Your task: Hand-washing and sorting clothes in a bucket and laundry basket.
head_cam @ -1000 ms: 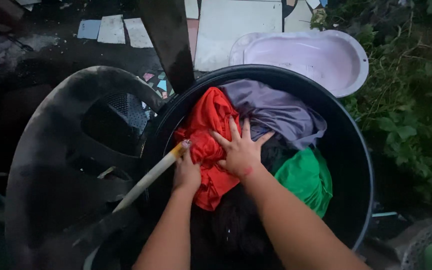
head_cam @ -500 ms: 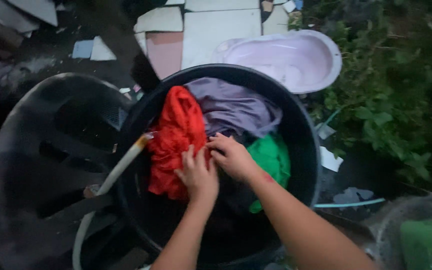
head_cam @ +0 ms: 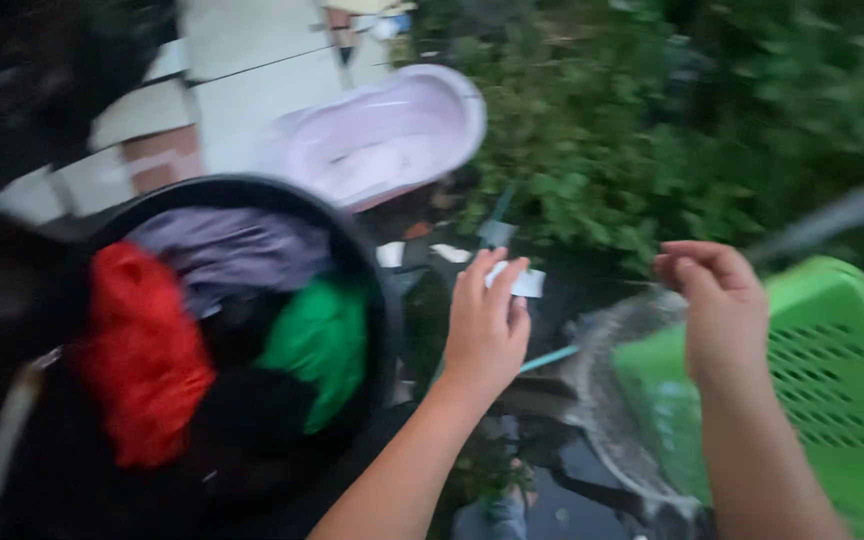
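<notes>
in the head view, blurred, we have lifted both hands off the clothes in the round black plastic tub [head_cam: 377, 300], left hand [head_cam: 487, 325] loosely spread and empty, right hand [head_cam: 717, 305] curled emptily above the perforated green plastic basket [head_cam: 842, 370].

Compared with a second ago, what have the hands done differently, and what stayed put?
Both hands left the clothes in the black tub and swung right: the left hand hangs beside the tub, the right hand over a green basket. Both appear empty. The red cloth, purple cloth and green cloth remain in the tub.
</notes>
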